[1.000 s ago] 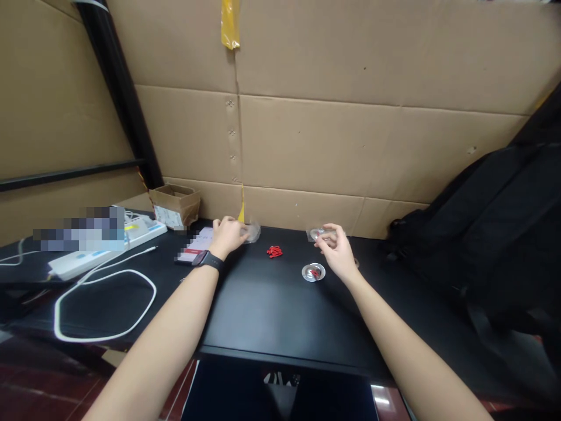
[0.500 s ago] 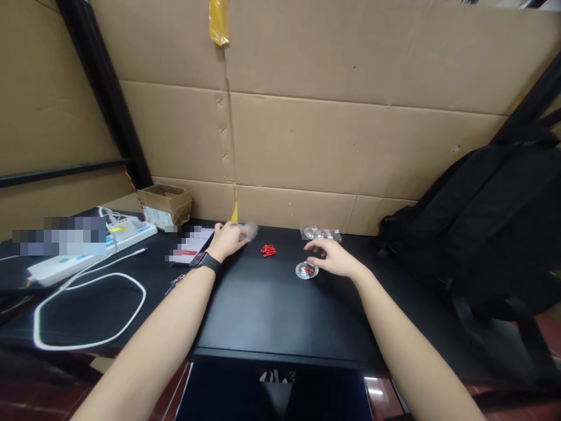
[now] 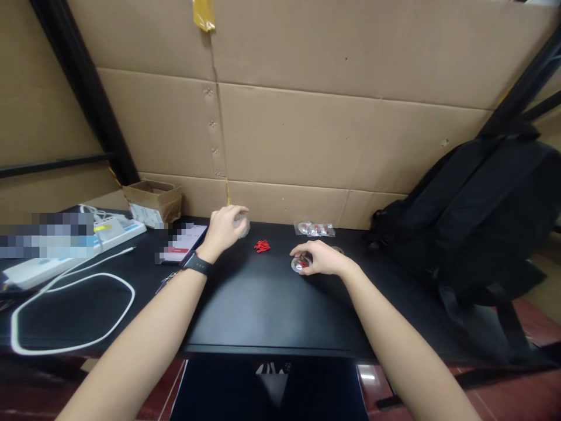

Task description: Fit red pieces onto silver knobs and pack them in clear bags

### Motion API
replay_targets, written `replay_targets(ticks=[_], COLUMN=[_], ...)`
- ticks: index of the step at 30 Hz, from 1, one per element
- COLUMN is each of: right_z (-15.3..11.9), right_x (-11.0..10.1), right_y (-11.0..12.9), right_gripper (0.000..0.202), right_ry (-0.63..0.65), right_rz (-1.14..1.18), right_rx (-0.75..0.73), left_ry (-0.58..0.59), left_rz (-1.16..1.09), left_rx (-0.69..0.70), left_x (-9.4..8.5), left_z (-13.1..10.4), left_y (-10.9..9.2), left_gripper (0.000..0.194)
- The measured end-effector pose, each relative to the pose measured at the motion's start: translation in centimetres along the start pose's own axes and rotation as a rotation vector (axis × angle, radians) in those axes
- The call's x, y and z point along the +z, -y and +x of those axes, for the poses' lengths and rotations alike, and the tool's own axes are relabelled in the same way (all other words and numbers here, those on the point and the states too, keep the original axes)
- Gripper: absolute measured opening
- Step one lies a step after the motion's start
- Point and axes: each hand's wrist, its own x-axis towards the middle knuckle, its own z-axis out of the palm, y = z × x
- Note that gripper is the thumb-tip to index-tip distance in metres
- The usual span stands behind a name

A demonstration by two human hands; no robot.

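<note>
My left hand [image 3: 224,231], with a dark watch on its wrist, is at the back of the table. Its thumb and fingers curve around a crumpled piece of clear plastic [image 3: 243,227]. My right hand [image 3: 322,257] grips a shiny round disc [image 3: 300,266] by its edge, fingers at the far side and thumb at the near side. Something red lies on the disc, partly hidden by the hand. Between the hands sits a small pile of red cords [image 3: 262,246]. Behind my right hand lie several similar round pieces in clear wrapping [image 3: 314,228].
At the left are a phone [image 3: 182,242], a white power strip [image 3: 74,251], a looped white cable [image 3: 70,351] and an open cardboard box [image 3: 155,202]. A black backpack [image 3: 473,210] stands at the right. Cardboard panels [image 3: 289,134] close off the back of the black table [image 3: 263,310].
My right hand has lowered and closed around the disc. My left hand has lifted slightly and turned at the clear plastic. The whole view has shifted a little.
</note>
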Motion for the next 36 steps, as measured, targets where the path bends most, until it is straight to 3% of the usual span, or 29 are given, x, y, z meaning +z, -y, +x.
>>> replay_targets(ticks=[3,6,9,13,19,28,31,36], right_z=[0.1,0.2,0.3,0.3,0.5,0.9,1.1,0.7], right_x=[0.0,-0.1,0.0,0.3,0.9,1.9,1.6,-0.4], right_y=[0.5,1.4,2.7,4.1,4.8,4.9,4.3,2.1], right_gripper=[0.049,0.051,0.053,0.05,0.049,0.042,0.041,0.041], right_ry=[-0.159,-0.338,-0.419,-0.457,-0.441,-0.494,-0.534,-0.58], right_rz=[0.005,0.123,0.288,0.409,0.527,0.488,0.409,0.116], right_rx=[-0.009,-0.015,-0.042,-0.041,-0.021,-0.008,0.007,0.053], left_ry=[0.052,0.238,0.381,0.324,0.175,0.252,0.234,0.147], left_rz=[-0.213,-0.409,-0.648,-0.774,-0.731,-0.783,-0.687,-0.369], left_rx=[0.071,0.074,0.054,0.004,-0.069,-0.064,-0.036,0.011], left_x=[0.3,1.2,2.4,3.2,3.4,3.9,3.3,1.9], left_z=[-0.3,-1.2,-2.3,-3.1,-3.2,-2.8,-2.0,-0.7], left_y=[-3.3,-6.3,-8.5,-9.8,-9.6,-9.1,-7.8,-3.3], left_gripper=[0.021,0.022,0.025,0.025,0.019,0.015,0.016,0.014])
